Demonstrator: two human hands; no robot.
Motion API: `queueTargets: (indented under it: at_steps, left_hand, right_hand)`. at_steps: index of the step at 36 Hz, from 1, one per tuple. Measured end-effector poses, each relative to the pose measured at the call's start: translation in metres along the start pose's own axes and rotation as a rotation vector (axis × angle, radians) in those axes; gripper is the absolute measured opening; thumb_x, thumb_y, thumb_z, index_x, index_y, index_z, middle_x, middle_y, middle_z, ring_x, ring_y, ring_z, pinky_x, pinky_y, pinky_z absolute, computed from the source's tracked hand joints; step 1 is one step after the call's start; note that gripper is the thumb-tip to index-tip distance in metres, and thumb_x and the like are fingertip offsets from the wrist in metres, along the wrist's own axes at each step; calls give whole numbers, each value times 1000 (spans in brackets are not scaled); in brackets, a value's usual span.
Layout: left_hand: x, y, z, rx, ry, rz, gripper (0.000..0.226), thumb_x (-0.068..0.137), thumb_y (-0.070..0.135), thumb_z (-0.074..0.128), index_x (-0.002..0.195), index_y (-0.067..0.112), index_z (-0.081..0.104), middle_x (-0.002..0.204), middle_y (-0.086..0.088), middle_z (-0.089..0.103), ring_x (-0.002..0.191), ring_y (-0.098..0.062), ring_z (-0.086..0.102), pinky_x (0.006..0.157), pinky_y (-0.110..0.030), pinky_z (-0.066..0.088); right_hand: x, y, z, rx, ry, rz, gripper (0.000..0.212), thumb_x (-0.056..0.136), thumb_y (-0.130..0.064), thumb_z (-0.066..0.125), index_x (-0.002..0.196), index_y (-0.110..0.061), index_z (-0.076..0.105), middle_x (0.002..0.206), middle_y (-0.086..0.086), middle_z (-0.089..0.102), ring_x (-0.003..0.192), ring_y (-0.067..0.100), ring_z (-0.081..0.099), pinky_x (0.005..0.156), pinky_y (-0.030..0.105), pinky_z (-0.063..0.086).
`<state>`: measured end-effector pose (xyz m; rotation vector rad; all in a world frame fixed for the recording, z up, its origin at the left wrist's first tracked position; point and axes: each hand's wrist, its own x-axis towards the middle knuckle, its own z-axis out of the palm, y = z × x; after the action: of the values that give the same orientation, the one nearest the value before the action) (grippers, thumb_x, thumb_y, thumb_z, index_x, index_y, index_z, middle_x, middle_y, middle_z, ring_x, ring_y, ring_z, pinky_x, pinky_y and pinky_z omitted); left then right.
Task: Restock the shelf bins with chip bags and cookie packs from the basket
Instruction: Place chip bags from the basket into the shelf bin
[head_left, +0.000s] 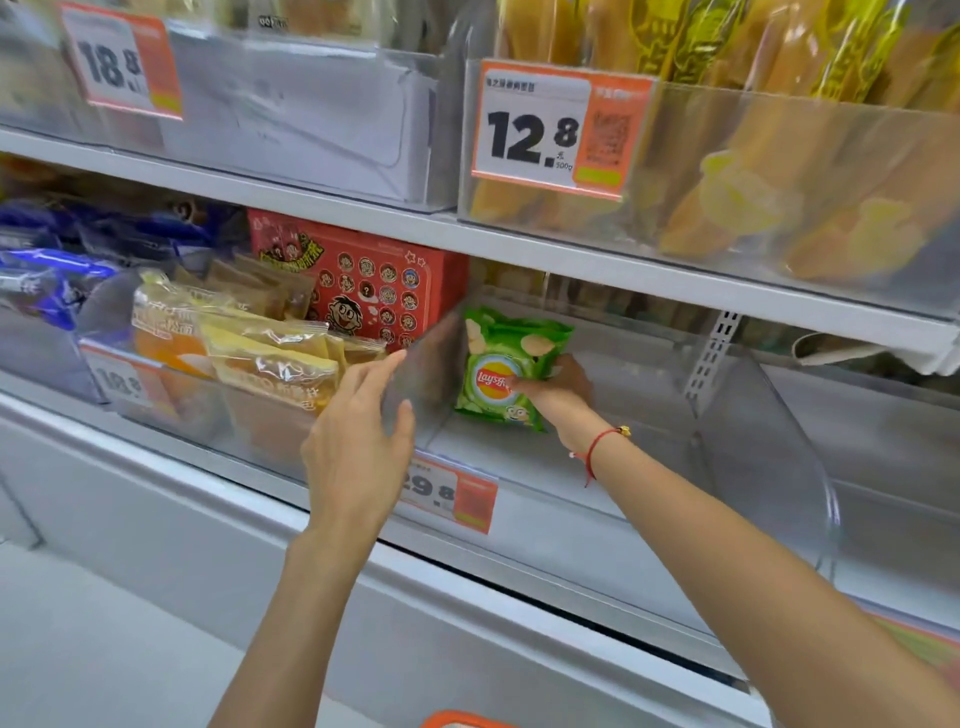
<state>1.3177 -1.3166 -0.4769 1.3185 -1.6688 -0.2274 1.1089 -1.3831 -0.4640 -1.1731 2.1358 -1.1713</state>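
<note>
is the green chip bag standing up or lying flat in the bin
Standing up. The green chip bag is upright in the clear bin, logo facing out, its bottom edge low near the floor, with the right hand gripping its side.

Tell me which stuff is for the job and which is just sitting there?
For the job:
green chip bag, held by the right hand
clear bin it goes into
left hand, fingers straight at the bin's left wall
orange basket rim

Just there:
red box
yellow packs
blue packs
price tags

An orange basket rim (462, 721) is cut off by the bottom edge.
</note>
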Motion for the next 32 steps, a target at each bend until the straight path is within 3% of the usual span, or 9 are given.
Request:
queueTargets:
  at_steps: [4, 12, 15, 18, 23, 26, 28, 32]
  left_hand:
    - [-1, 1, -1, 19, -2, -11, 47, 94, 21, 57, 139, 30, 46, 130, 9, 52, 110, -18, 56, 84, -40, 46]
    - [0, 4, -3, 17, -35, -32, 50, 92, 21, 60, 138, 32, 45, 132, 10, 50, 111, -18, 55, 83, -37, 45]
    - [0, 4, -3, 17, -51, -34, 52, 91, 19, 61, 138, 32, 44, 133, 10, 49, 112, -17, 55, 83, -36, 46]
    - [-1, 4, -4, 25, -79, -32, 56, 90, 21, 63, 141, 32, 40, 137, 11, 46, 116, -17, 53, 85, -37, 46]
    - [-7, 8, -8, 41, -116, 16, 63, 92, 22, 61, 147, 30, 32, 146, 12, 38, 127, -15, 45, 91, -37, 46]
    - [-13, 12, -10, 45, -97, 27, 61, 92, 24, 61, 146, 27, 34, 147, 11, 37, 130, -14, 40, 95, -36, 44]
    - [-17, 18, -13, 43, -66, 37, 58, 91, 25, 61, 144, 26, 37, 144, 9, 40, 129, -14, 40, 96, -34, 43]
    - [-27, 40, -23, 11, 1, 75, 46, 91, 25, 60, 134, 28, 47, 133, 10, 50, 119, -12, 46, 84, -28, 41]
  right_hand:
    - [-2, 2, 4, -23, -23, 33, 62, 73, -38, 81, 123, -13, 53, 126, 8, 61, 112, 26, 60, 92, 36, 52]
    - [0, 4, 3, 41, -128, 55, 69, 72, -35, 82, 127, -13, 48, 129, 7, 59, 113, 27, 59, 92, 43, 53]
    - [3, 8, -1, 54, -183, 53, 69, 66, -33, 86, 125, -15, 53, 125, 4, 63, 109, 23, 62, 92, 39, 54]
    - [-8, 6, -4, 6, -166, 17, 63, 73, -28, 82, 125, -11, 50, 128, 5, 60, 114, 25, 59, 91, 31, 50]
    - [-16, 0, -8, -45, -202, -36, 56, 79, -28, 78, 122, -11, 47, 128, 7, 58, 115, 25, 57, 90, 30, 47]
    - [-31, -3, -23, -60, -292, -30, 59, 81, -26, 76, 129, -10, 47, 131, 0, 54, 120, 22, 53, 99, 26, 43]
    - [-43, -2, -36, -65, -304, -53, 56, 87, -20, 70, 134, -6, 42, 131, 3, 51, 125, 22, 48, 90, 19, 37]
    - [-67, 8, -55, -100, -199, -154, 58, 88, -25, 68, 136, -6, 40, 129, 5, 50, 115, 21, 49, 82, 22, 37]
